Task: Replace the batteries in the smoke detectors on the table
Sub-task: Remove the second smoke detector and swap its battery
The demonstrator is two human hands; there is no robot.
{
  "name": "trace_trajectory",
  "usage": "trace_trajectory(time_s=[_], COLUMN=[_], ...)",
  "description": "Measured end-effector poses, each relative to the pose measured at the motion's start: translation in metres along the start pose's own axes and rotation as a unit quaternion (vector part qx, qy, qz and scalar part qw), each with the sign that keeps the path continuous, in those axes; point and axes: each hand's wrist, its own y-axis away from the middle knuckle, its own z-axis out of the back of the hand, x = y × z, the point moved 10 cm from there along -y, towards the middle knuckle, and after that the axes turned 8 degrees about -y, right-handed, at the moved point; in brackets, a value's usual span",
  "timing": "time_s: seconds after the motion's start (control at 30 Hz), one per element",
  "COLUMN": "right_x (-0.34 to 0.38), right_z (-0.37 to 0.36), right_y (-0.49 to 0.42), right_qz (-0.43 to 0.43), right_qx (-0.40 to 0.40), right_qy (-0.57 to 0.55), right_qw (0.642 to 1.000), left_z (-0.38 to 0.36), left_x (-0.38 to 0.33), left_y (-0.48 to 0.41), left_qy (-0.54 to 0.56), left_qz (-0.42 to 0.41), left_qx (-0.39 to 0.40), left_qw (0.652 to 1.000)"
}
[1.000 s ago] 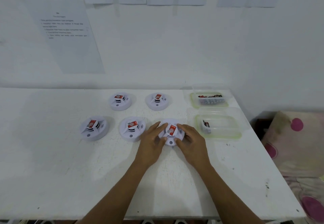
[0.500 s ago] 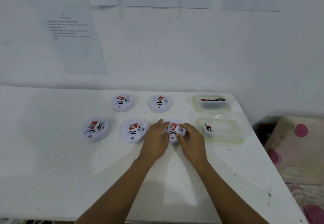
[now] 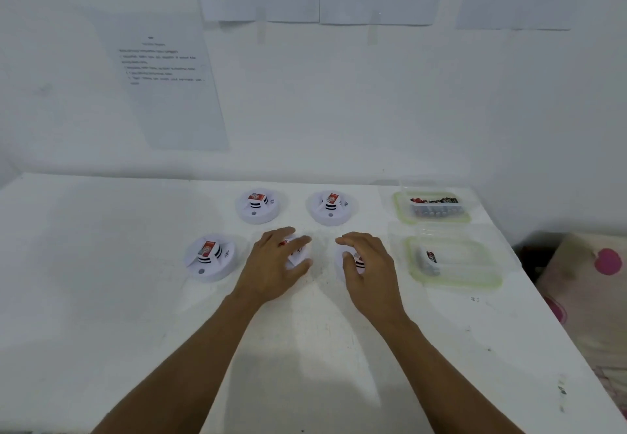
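Five white round smoke detectors with red-labelled tops lie on the white table [image 3: 101, 281]. Two are in the back row [image 3: 258, 209] [image 3: 331, 209]. One sits at the front left [image 3: 211, 259]. My left hand [image 3: 273, 265] lies over the middle front detector [image 3: 299, 253], fingers spread and relaxed. My right hand [image 3: 369, 265] covers the right front detector [image 3: 341, 262], its thumb on top and its fingers loosely extended. Both detectors are largely hidden by the hands.
Two clear containers with green rims stand at the right of the table. The far container [image 3: 398, 211] holds several batteries; the near container [image 3: 456, 285] holds a battery [image 3: 430, 259]. Papers hang on the wall behind. A pink-spotted cushion [image 3: 590, 281] lies beyond the table's right edge.
Both hands were on the right front detector. My left hand has moved left onto the middle front detector, and my right hand's fingers have loosened.
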Motion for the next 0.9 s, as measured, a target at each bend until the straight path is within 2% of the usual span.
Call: trace_trajectory(time_s=[0.07,0.1,0.13,0.2,0.27,0.33,0.37,0.47,0.63,0.8,0.9], right_x=[0.002,0.003,0.004,0.012,0.022,0.031,0.034,0.042,0.057,0.060,0.062], right_z=[-0.008,-0.014,-0.021,-0.039,-0.055,-0.061,-0.063,-0.066,-0.067,-0.071,-0.073], right_y=[-0.001,-0.002,-0.003,-0.004,-0.005,-0.004,-0.002,0.002,0.004,0.002,-0.002], right_qz=[-0.010,-0.019,-0.025,-0.026,-0.024,-0.032,-0.038,-0.044,-0.060,-0.052,-0.039], right_qx=[0.005,0.013,0.026,0.062,0.082,0.064,0.051,0.026,-0.011,0.010,0.031], right_qy=[-0.009,-0.014,-0.018,-0.020,-0.023,-0.032,-0.031,-0.022,-0.024,0.001,0.039], right_qw=[1.000,1.000,0.999,0.998,0.996,0.997,0.997,0.998,0.998,0.999,0.998], left_z=[0.019,0.026,0.026,0.014,0.010,0.009,0.010,0.011,0.005,0.004,0.006], left_x=[0.005,0.011,0.014,0.010,-0.002,-0.009,-0.011,-0.009,-0.002,0.003,0.001], left_y=[0.000,0.001,0.004,0.008,0.010,0.013,0.015,0.017,0.022,0.019,0.017], left_qy=[0.178,0.294,0.419,0.614,0.709,0.761,0.768,0.757,0.743,0.730,0.739], left_qz=[0.073,0.127,0.185,0.260,0.261,0.256,0.251,0.238,0.259,0.262,0.252], left_qx=[-0.038,-0.050,-0.048,-0.008,0.032,0.046,0.048,0.060,0.082,0.092,0.097], left_qw=[0.981,0.946,0.888,0.745,0.655,0.594,0.588,0.606,0.612,0.625,0.617])
